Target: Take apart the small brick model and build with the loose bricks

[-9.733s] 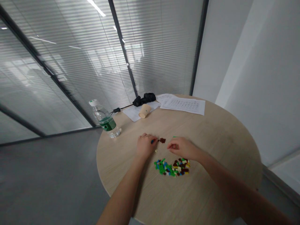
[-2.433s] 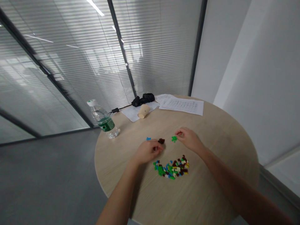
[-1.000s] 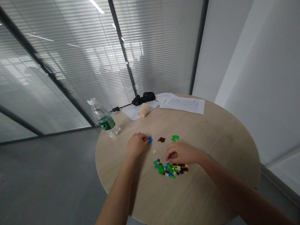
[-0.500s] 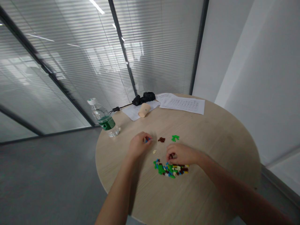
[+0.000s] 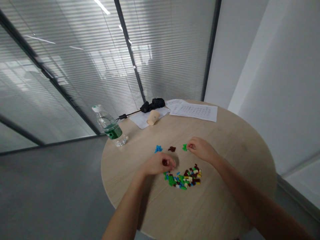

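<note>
My left hand [image 5: 162, 163] is curled above the table at the upper left edge of a mixed heap of small toy bricks [image 5: 183, 180]. Its fingers bend inward around a dark patch, and what they hold, if anything, I cannot make out. My right hand [image 5: 200, 147] has its fingertips pinched together at the right side of a small group of green bricks [image 5: 184, 147]; anything between them is hidden. Beyond the left hand lie a group of blue bricks [image 5: 158, 148] and a group of dark brown bricks [image 5: 172, 149].
A plastic water bottle [image 5: 112, 128] with a green label stands at the table's left edge. Farther back are a paper cup [image 5: 153, 117] on its side, a black folded object [image 5: 153, 104] and printed sheets [image 5: 195, 111]. Glass with blinds borders the round table [image 5: 235, 140].
My left hand has moved from the blue bricks toward the mixed heap, uncovering the blue group and covering the small cream pieces. My right hand has gone from the heap up to the green bricks.
</note>
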`<action>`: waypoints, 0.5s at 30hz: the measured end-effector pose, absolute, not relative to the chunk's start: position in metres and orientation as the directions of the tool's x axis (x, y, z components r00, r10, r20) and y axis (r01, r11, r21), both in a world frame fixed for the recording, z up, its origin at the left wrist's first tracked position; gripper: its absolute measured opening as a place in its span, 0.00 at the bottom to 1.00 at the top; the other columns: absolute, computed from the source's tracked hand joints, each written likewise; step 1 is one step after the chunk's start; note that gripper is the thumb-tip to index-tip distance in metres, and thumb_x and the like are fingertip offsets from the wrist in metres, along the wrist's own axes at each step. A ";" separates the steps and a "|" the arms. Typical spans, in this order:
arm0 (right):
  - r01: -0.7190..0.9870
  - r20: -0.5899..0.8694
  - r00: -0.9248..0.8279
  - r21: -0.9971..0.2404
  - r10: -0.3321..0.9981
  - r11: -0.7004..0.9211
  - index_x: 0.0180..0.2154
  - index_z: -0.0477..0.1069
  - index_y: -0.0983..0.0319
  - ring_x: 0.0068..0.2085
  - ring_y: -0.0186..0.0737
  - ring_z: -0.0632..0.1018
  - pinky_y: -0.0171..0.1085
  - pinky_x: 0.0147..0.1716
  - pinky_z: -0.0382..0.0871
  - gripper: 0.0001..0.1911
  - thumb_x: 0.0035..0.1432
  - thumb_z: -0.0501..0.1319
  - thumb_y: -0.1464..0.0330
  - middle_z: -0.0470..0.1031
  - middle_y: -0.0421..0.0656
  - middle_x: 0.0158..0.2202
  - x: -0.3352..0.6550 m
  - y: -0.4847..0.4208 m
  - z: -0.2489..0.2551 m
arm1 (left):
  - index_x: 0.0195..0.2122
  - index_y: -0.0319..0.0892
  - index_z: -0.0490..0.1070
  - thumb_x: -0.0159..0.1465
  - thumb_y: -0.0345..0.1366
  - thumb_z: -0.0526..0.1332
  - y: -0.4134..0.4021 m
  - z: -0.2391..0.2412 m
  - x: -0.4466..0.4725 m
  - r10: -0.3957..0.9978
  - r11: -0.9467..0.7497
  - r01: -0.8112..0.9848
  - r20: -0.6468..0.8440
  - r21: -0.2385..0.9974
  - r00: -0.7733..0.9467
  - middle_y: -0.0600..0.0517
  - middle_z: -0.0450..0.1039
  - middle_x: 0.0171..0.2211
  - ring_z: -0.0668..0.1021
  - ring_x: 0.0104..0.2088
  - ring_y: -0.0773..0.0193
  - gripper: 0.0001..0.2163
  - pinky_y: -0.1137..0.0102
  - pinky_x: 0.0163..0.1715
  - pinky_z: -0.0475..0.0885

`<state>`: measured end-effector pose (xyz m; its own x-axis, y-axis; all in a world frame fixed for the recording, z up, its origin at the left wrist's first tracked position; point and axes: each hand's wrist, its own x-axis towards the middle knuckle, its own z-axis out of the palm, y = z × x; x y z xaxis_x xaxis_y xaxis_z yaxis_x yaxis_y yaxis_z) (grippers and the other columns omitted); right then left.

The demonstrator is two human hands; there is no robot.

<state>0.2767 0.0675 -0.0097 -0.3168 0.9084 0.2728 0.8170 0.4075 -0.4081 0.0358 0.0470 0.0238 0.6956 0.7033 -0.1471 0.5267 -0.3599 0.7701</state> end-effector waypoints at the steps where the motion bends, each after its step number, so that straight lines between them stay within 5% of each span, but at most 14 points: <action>1: 0.821 0.273 -0.321 -0.397 0.907 0.410 0.28 0.74 0.63 0.32 0.36 0.71 0.33 0.32 0.59 0.07 0.56 0.58 0.71 0.73 0.43 0.29 0.276 0.067 -0.011 | 0.29 0.39 0.75 0.52 0.26 0.60 0.047 0.024 0.037 0.696 -0.380 0.532 -0.145 0.757 0.703 0.56 0.72 0.22 0.69 0.22 0.72 0.06 0.76 0.24 0.63; 15: 0.761 0.320 -0.230 -0.530 0.919 0.375 0.29 0.73 0.62 0.31 0.36 0.72 0.33 0.32 0.62 0.05 0.54 0.60 0.69 0.74 0.43 0.30 0.266 0.059 -0.002 | 0.32 0.41 0.77 0.53 0.30 0.62 0.040 0.023 0.051 0.599 -0.666 0.542 -0.065 0.513 0.798 0.54 0.74 0.24 0.71 0.23 0.70 0.07 0.76 0.25 0.62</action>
<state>0.2659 0.0593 -0.0024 -0.2298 0.9191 0.3201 0.7607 0.3748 -0.5300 0.0508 0.0399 0.0233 0.7978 0.5995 -0.0646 0.5418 -0.6658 0.5129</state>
